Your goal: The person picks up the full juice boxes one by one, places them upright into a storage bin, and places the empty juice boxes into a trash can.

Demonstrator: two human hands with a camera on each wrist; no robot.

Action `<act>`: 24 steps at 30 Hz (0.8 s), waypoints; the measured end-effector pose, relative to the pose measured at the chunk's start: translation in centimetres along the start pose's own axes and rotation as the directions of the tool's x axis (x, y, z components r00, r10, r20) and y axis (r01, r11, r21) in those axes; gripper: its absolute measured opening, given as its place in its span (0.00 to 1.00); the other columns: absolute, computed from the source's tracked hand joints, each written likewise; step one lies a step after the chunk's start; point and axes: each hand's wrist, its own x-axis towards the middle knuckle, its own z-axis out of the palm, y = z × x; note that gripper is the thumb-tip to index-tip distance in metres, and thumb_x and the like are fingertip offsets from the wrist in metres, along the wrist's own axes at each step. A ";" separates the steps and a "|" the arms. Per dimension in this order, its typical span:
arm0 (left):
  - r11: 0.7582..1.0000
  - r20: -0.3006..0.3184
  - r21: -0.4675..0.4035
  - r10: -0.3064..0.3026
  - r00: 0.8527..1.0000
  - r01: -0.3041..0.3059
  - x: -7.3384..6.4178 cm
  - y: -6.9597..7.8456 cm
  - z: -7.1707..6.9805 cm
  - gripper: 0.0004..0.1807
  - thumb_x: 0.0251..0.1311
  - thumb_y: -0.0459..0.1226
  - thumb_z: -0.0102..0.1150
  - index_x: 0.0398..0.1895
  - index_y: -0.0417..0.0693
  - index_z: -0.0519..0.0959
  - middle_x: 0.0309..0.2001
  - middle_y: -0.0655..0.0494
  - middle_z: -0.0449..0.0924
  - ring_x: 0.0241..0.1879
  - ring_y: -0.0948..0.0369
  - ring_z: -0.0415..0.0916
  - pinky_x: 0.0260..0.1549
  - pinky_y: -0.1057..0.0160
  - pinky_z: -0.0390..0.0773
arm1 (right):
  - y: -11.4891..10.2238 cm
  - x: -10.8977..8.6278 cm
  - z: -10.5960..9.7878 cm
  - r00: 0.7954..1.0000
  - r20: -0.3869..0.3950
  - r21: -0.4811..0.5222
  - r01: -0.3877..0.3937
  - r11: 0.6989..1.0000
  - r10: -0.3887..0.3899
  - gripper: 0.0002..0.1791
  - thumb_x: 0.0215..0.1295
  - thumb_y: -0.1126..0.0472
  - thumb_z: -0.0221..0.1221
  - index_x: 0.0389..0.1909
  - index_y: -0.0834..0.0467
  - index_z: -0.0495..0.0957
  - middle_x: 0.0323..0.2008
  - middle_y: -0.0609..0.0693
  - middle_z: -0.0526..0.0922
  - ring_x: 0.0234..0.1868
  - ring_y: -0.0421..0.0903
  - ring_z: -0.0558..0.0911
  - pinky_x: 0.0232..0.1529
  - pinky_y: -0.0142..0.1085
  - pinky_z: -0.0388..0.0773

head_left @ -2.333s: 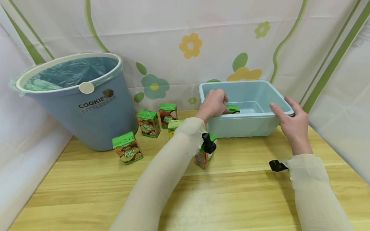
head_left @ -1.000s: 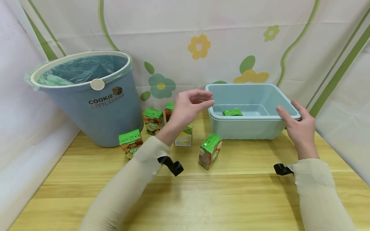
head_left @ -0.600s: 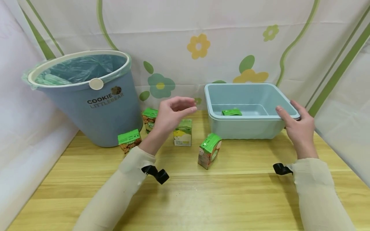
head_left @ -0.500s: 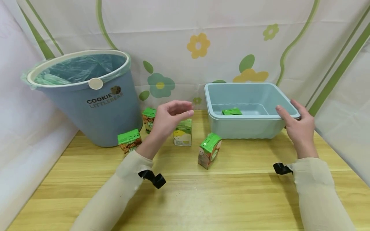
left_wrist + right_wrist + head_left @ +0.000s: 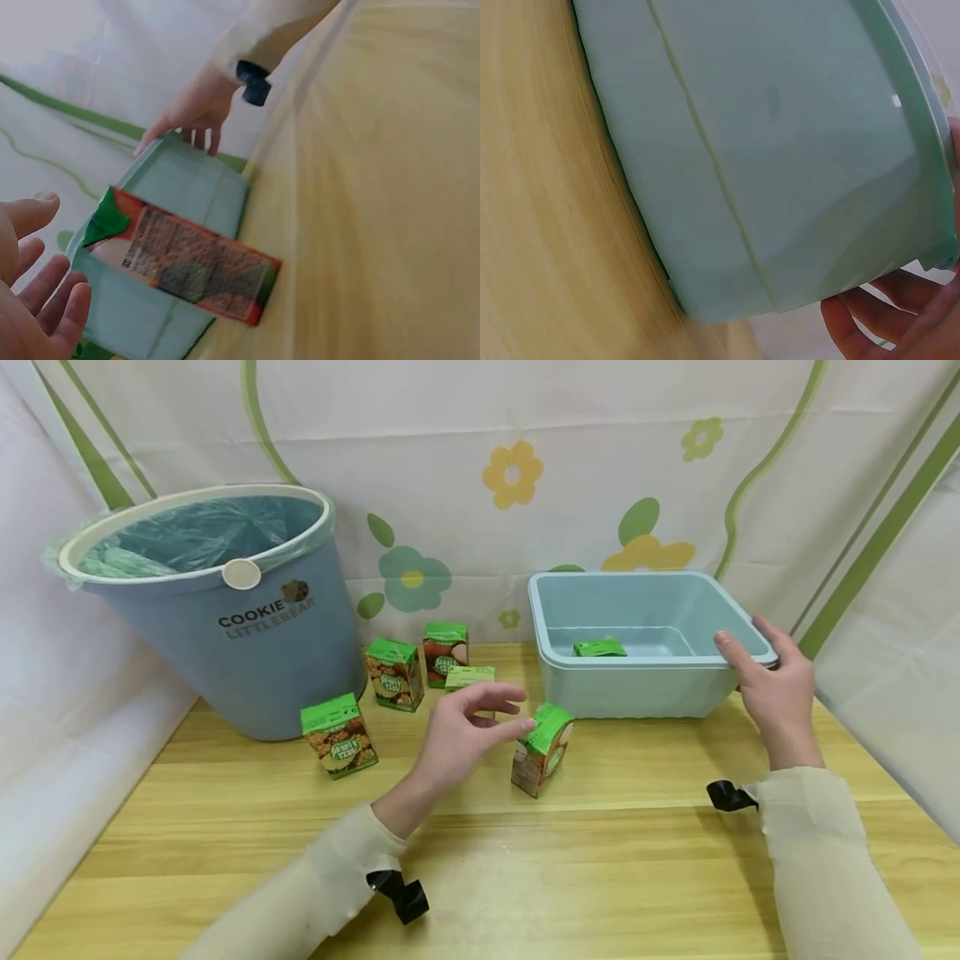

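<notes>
Cloth wall (image 5: 585,410): white, flower-printed, behind everything.
Table (image 5: 585,877): pale wood-grain.
Bin (image 5: 247,668): blue, cream rim, thin greenish liner (image 5: 210,539); stands at far left, lettered COOKIE LITTLEBEAR.
Tub (image 5: 630,693): light blue, right of bin, well apart.
Right hand (image 5: 776,689): grips tub's right end, thumb over rim, fingers outside.
Left hand (image 5: 461,735): over table, holding nothing, fingers loosely bent, thumb spread away; left wrist view shows a gap to the near carton.
Near carton (image 5: 542,752): upright, green top, before tub's left end, just beside left thumb.
Tub carton (image 5: 600,648): inside tub, left part; green face visible, remainder hidden by near wall.
Bin-side carton (image 5: 339,739): upright, front right of bin.
Back cartons: brown-fronted (image 5: 393,677), red-fronted (image 5: 446,652), pale-topped (image 5: 470,675); grouped between bin and tub, last partly behind left hand.
Black wrist pieces (image 5: 397,893): one per cuff.
</notes>
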 end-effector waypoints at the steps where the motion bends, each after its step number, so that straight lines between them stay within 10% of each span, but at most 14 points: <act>1: 1.000 0.005 0.010 0.000 1.000 0.000 -0.2 -0.1 0.3 0.20 0.58 0.37 0.80 0.54 0.51 0.89 0.52 0.56 0.90 0.52 0.56 0.87 0.50 0.58 0.87 | 0.0 0.0 0.0 1.000 -0.002 0.001 0.001 1.000 -0.001 0.44 0.68 0.34 0.65 0.82 0.34 0.60 0.83 0.51 0.60 0.60 0.34 0.72 0.42 0.11 0.72; 13: 0.992 0.002 0.112 0.066 0.998 -0.065 -1.7 -0.8 2.9 0.30 0.50 0.36 0.85 0.59 0.48 0.86 0.55 0.52 0.85 0.47 0.59 0.83 0.42 0.64 0.89 | 0.1 -0.1 -0.1 1.000 0.005 0.006 -0.003 1.000 0.003 0.44 0.68 0.34 0.65 0.83 0.34 0.60 0.83 0.53 0.60 0.57 0.33 0.72 0.41 0.12 0.73; 24: 0.986 -0.005 0.123 0.111 0.994 -0.110 -1.7 -1.5 2.0 0.21 0.54 0.31 0.80 0.53 0.49 0.88 0.53 0.54 0.88 0.50 0.59 0.84 0.49 0.54 0.89 | -0.1 -0.2 -0.1 1.000 0.015 0.006 0.009 1.000 -0.010 0.44 0.69 0.34 0.64 0.83 0.35 0.59 0.82 0.55 0.62 0.53 0.32 0.72 0.40 0.14 0.75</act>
